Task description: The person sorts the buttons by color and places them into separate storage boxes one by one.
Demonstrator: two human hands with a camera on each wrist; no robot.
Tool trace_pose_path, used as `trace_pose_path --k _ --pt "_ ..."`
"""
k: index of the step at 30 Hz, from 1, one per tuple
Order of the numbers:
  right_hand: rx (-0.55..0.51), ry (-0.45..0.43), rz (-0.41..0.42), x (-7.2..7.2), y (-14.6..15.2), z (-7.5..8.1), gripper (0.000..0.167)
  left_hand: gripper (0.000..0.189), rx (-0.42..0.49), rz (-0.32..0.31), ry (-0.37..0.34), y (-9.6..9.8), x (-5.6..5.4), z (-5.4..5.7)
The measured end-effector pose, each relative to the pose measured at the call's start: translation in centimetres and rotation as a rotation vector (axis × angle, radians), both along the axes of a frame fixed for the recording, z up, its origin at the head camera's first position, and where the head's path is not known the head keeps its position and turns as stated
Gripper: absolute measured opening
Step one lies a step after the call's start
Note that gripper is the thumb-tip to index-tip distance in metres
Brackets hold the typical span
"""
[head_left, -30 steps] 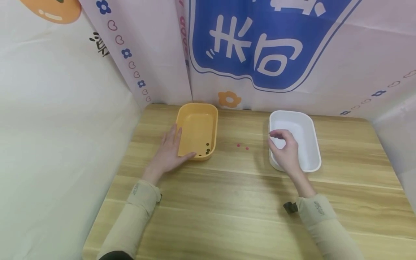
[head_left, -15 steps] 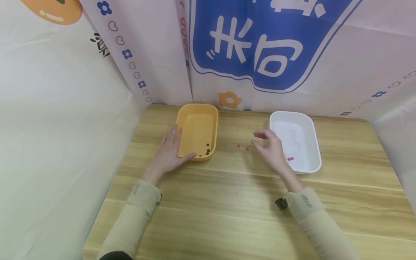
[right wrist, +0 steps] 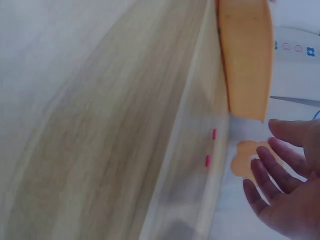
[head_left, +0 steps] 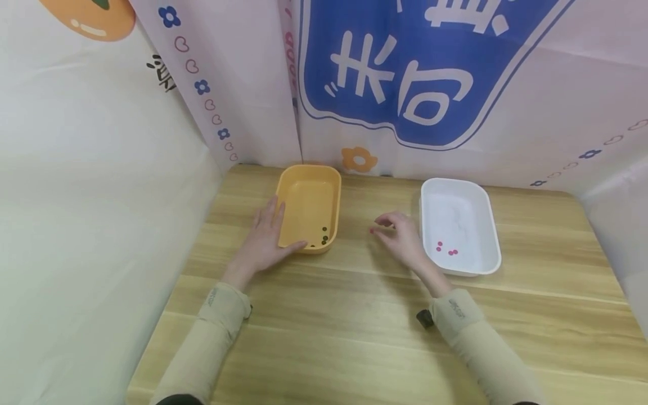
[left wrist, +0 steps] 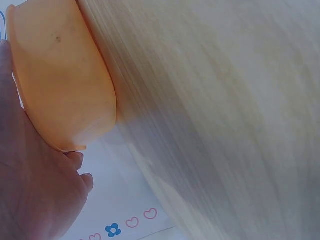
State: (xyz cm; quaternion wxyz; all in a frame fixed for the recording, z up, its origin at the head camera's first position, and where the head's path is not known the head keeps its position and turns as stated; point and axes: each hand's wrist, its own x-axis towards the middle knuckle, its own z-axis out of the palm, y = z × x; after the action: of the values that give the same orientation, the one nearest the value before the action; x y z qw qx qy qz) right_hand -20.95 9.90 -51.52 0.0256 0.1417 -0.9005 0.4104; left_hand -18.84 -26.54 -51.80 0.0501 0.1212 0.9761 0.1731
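Observation:
My left hand [head_left: 260, 242] rests on the near left corner of a yellow tray [head_left: 310, 169], fingers spread along its side and thumb over the front rim. Several small dark round pieces [head_left: 324, 239] lie in that tray's near right corner. Between the trays, my right hand [head_left: 405, 242] hovers with thumb and forefinger parted beside a small pink disc [head_left: 372, 230]. A second pink disc [head_left: 394, 227] shows partly between those fingers. Both lie on the table in the right wrist view, below the loosely bent fingers [right wrist: 270, 170]. Several pink discs [head_left: 452, 252] lie inside the white tray [head_left: 495, 236].
The wooden table [head_left: 324, 337] carries both trays near its back edge. Behind it hangs a printed cloth [head_left: 435, 73] with blue and white lettering. White sheeting [head_left: 91, 225] stands along the left side, and more covers the right.
My right hand has moved left from over the white tray to the loose pink discs, uncovering several pink discs in that tray. My left hand stays on the yellow tray. The view tilts slightly.

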Motion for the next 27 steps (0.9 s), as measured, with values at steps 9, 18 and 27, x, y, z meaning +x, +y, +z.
trace_pose_path --k 9,18,27 --pt "0.097 -0.043 -0.018 -1.7 -0.7 -3.0 0.011 0.127 -0.004 -0.001 -0.004 -0.1 0.0 -0.1" --pt "0.123 -0.056 -0.075 -1.7 -1.2 -2.9 0.003 0.128 -0.001 -0.009 -0.004 0.0 0.0 0.1" --pt "0.068 -0.006 -0.063 -2.6 -0.6 -5.7 0.003 0.128 0.013 -0.009 -0.006 -0.1 0.1 0.2"
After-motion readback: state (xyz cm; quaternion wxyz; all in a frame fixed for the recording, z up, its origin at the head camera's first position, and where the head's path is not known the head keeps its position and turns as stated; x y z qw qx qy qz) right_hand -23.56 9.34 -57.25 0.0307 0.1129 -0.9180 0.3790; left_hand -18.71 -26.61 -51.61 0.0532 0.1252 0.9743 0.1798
